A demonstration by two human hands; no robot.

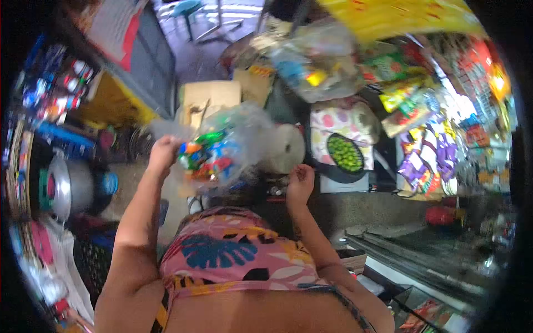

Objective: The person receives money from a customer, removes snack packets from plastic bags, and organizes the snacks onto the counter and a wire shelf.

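Observation:
My left hand (165, 154) grips the edge of a clear plastic bag (252, 125) in front of my body. Through the plastic show small colourful pieces (208, 155) in green, blue, red and orange; their kind is too blurred to tell. My right hand (300, 182) has its fingers curled in, and whatever may be inside them is hidden. Just beyond it lies a whitish, roll-like object (288, 149) with a dark spot at its centre. To the right, small green round fruits (345, 153) fill a dark oval dish on a patterned cloth (325, 123).
Another full clear bag (333, 58) stands farther back. Purple packets (413, 161) and other bright packages hang or lie at right. A large metal pot (72, 186) is at left, below a grey cabinet (144, 55). Cardboard (214, 94) lies beyond the held bag.

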